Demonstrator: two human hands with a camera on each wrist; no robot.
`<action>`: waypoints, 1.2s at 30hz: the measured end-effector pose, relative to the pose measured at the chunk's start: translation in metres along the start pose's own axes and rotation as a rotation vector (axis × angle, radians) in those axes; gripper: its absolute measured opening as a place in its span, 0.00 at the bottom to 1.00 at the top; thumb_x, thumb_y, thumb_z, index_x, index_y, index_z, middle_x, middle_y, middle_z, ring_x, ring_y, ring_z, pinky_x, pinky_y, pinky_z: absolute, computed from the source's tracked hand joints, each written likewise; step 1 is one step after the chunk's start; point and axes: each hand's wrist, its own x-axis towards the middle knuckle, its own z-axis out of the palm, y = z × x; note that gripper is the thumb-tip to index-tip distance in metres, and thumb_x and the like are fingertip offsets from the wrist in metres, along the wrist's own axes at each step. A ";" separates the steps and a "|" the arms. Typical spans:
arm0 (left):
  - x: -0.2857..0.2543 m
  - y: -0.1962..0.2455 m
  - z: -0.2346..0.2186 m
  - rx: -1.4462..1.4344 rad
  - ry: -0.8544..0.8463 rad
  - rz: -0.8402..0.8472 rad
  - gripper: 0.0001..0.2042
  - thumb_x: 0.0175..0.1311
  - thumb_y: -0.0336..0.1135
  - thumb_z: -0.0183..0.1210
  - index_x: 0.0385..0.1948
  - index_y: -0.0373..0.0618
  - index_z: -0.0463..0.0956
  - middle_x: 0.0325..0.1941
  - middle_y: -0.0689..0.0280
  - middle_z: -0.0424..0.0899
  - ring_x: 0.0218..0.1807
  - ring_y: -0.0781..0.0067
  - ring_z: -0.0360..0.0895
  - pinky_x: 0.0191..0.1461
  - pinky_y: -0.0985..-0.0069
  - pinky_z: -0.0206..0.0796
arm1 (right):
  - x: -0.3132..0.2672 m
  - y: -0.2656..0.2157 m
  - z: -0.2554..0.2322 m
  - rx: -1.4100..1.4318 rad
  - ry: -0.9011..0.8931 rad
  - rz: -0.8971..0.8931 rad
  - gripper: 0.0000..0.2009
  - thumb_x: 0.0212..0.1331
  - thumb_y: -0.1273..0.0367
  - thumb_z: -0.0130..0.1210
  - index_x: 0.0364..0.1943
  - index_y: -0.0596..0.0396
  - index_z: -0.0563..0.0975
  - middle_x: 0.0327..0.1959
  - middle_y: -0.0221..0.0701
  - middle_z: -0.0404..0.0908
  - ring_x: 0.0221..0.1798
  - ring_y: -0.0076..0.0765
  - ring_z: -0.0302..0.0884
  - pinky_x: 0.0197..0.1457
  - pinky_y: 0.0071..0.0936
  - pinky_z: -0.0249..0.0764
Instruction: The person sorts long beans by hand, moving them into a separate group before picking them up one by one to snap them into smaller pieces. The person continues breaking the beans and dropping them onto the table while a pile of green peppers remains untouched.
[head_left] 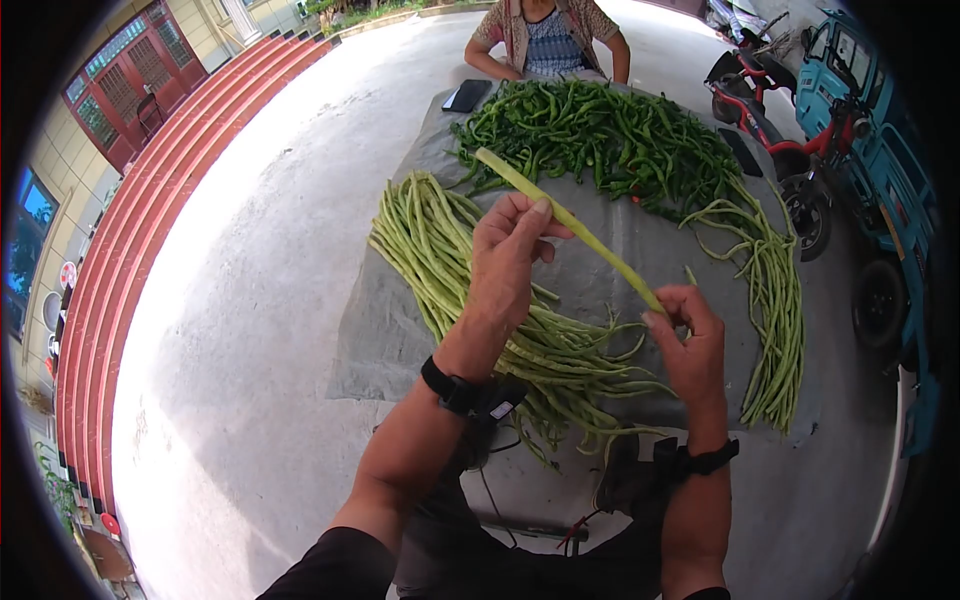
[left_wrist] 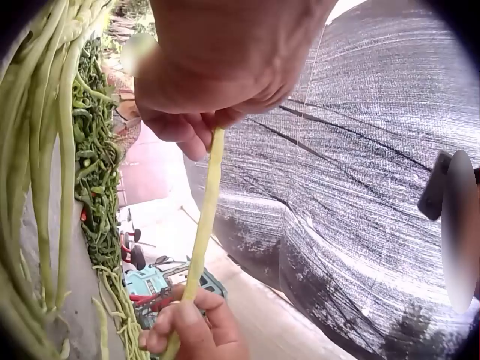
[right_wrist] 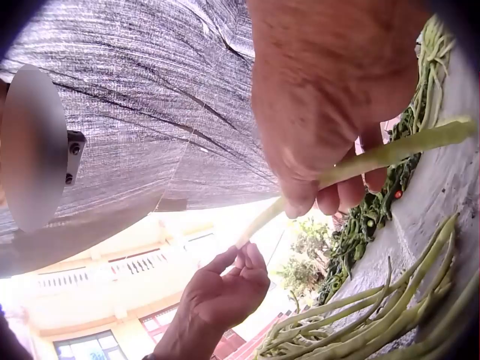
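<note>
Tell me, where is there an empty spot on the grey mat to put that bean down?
Bare grey mat shows between the green peppers, the big long-bean pile and the smaller bean bunch. Its near-left corner is bare too. The mat's far end is crowded.

Outdoor paved courtyard, likely a street-side yard by a building. Concrete ground (head_left: 270, 300), red steps (head_left: 150, 200) and red doors (head_left: 125, 65) at upper left, parked scooter (head_left: 770, 130) and blue vehicle (head_left: 880, 150) at upper right. Grey cloth (head_left: 640, 240) spread mid-frame carries heaps of long beans (head_left: 430, 250) and green peppers (head_left: 610, 130).
</note>
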 end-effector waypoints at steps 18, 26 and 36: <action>0.040 0.022 -0.118 -0.048 0.455 -0.062 0.06 0.76 0.35 0.68 0.43 0.49 0.78 0.34 0.71 0.85 0.30 0.81 0.82 0.27 0.82 0.70 | 0.000 -0.006 0.008 0.020 -0.290 0.009 0.10 0.68 0.73 0.67 0.50 0.58 0.85 0.37 0.33 0.87 0.37 0.28 0.83 0.43 0.30 0.77; 0.043 0.029 -0.135 0.039 0.513 -0.030 0.08 0.75 0.32 0.67 0.48 0.47 0.77 0.39 0.69 0.86 0.34 0.78 0.81 0.30 0.80 0.68 | 0.004 -0.012 0.036 -0.164 -0.221 -0.166 0.10 0.66 0.72 0.67 0.50 0.57 0.86 0.43 0.41 0.89 0.41 0.51 0.88 0.45 0.39 0.81; 0.059 0.020 -0.173 0.437 0.502 0.238 0.09 0.73 0.26 0.65 0.49 0.40 0.75 0.39 0.66 0.84 0.35 0.79 0.79 0.33 0.80 0.68 | 0.004 -0.024 0.049 -0.171 -0.223 -0.214 0.10 0.66 0.70 0.67 0.50 0.53 0.86 0.42 0.39 0.89 0.35 0.51 0.87 0.40 0.39 0.81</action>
